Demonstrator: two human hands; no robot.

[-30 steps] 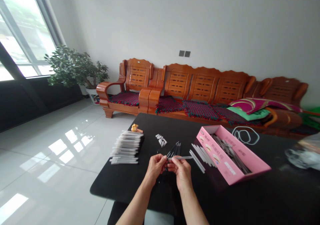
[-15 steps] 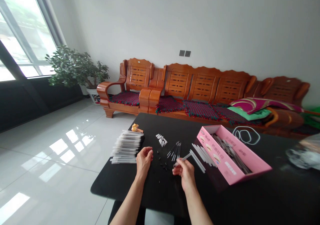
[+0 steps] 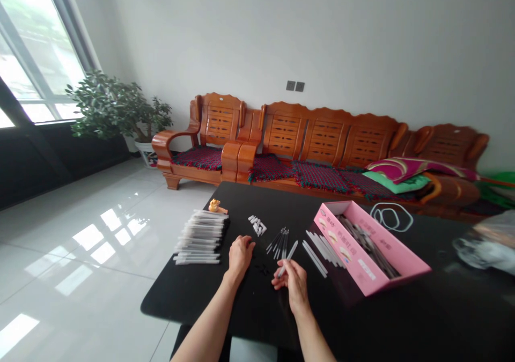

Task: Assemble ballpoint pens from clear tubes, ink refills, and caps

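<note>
Right hand (image 3: 293, 282): fingers (image 3: 285, 272) pinch a slim clear tube (image 3: 290, 253) at its near end, long axis running far and rightward from the grip. Left hand (image 3: 240, 256), fingers curled on the tabletop (image 3: 249, 316), is nearer the small black bits (image 3: 262, 269); any hold cannot be told. Farther: dark-tipped sticks (image 3: 278, 242), pink box (image 3: 364, 244) right.

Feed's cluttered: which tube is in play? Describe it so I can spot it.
On the black table, left of the pink box, find the right hand. In that hand is a slim white tube, tilted upward: the only one off the table, unlike the loose tubes by the box and the stacked pile.
</note>
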